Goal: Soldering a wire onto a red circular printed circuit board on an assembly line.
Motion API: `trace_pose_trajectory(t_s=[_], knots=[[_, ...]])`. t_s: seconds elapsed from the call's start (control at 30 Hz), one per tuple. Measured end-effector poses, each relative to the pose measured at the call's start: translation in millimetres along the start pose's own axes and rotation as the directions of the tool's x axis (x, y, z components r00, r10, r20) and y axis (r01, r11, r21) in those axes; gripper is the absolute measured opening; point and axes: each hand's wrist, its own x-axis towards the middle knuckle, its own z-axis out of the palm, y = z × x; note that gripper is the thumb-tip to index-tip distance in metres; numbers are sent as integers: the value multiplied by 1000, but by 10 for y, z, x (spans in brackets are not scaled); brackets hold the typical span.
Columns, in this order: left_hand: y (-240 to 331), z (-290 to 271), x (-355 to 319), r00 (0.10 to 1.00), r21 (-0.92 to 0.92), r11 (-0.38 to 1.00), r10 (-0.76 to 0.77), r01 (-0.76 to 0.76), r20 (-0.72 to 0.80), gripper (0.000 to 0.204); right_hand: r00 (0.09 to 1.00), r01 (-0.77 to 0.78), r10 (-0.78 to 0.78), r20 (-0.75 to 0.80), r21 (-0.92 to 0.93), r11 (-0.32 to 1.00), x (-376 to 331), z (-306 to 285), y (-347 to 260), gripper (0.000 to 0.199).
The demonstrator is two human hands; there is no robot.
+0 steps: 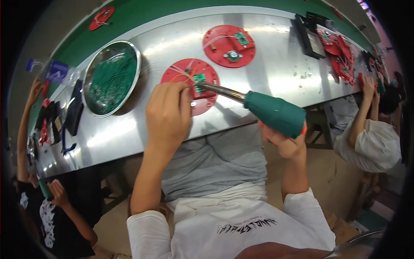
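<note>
My right hand (282, 141) is wrapped round the green handle of a soldering iron (276, 113). Its metal shaft points left, and the tip meets or nearly meets a small green circuit board (199, 79) on a red round plastic disc (207, 105). Thin white and orange wires spread over that disc. My left hand (169, 113) rests at the disc's left side with its fingers closed beside the board; whatever they pinch is hidden. Farther back lies a second red disc (220, 55) with a green board, wires and a round silver part.
A metal bowl (137, 64) holding green material and fine wires stands left. A black holder (308, 39) and a pile of red parts (340, 56) lie right. Co-workers sit on both sides; one reaches toward a bottle (56, 71) at far left. The metal table's (164, 39) near edge lies before me.
</note>
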Motion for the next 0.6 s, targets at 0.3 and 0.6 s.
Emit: trace_pose_trajectory(t_s=[0.3,0.6], knots=[[-5,46,-9,999,3,999,37,-37,14,9,994,-101,74,79,426,899,92,-54,-59,23],[-21,50,-3,999,33,999,38,-38,11,9,999,42,-42,-11,442,896,45,-58,17,29]])
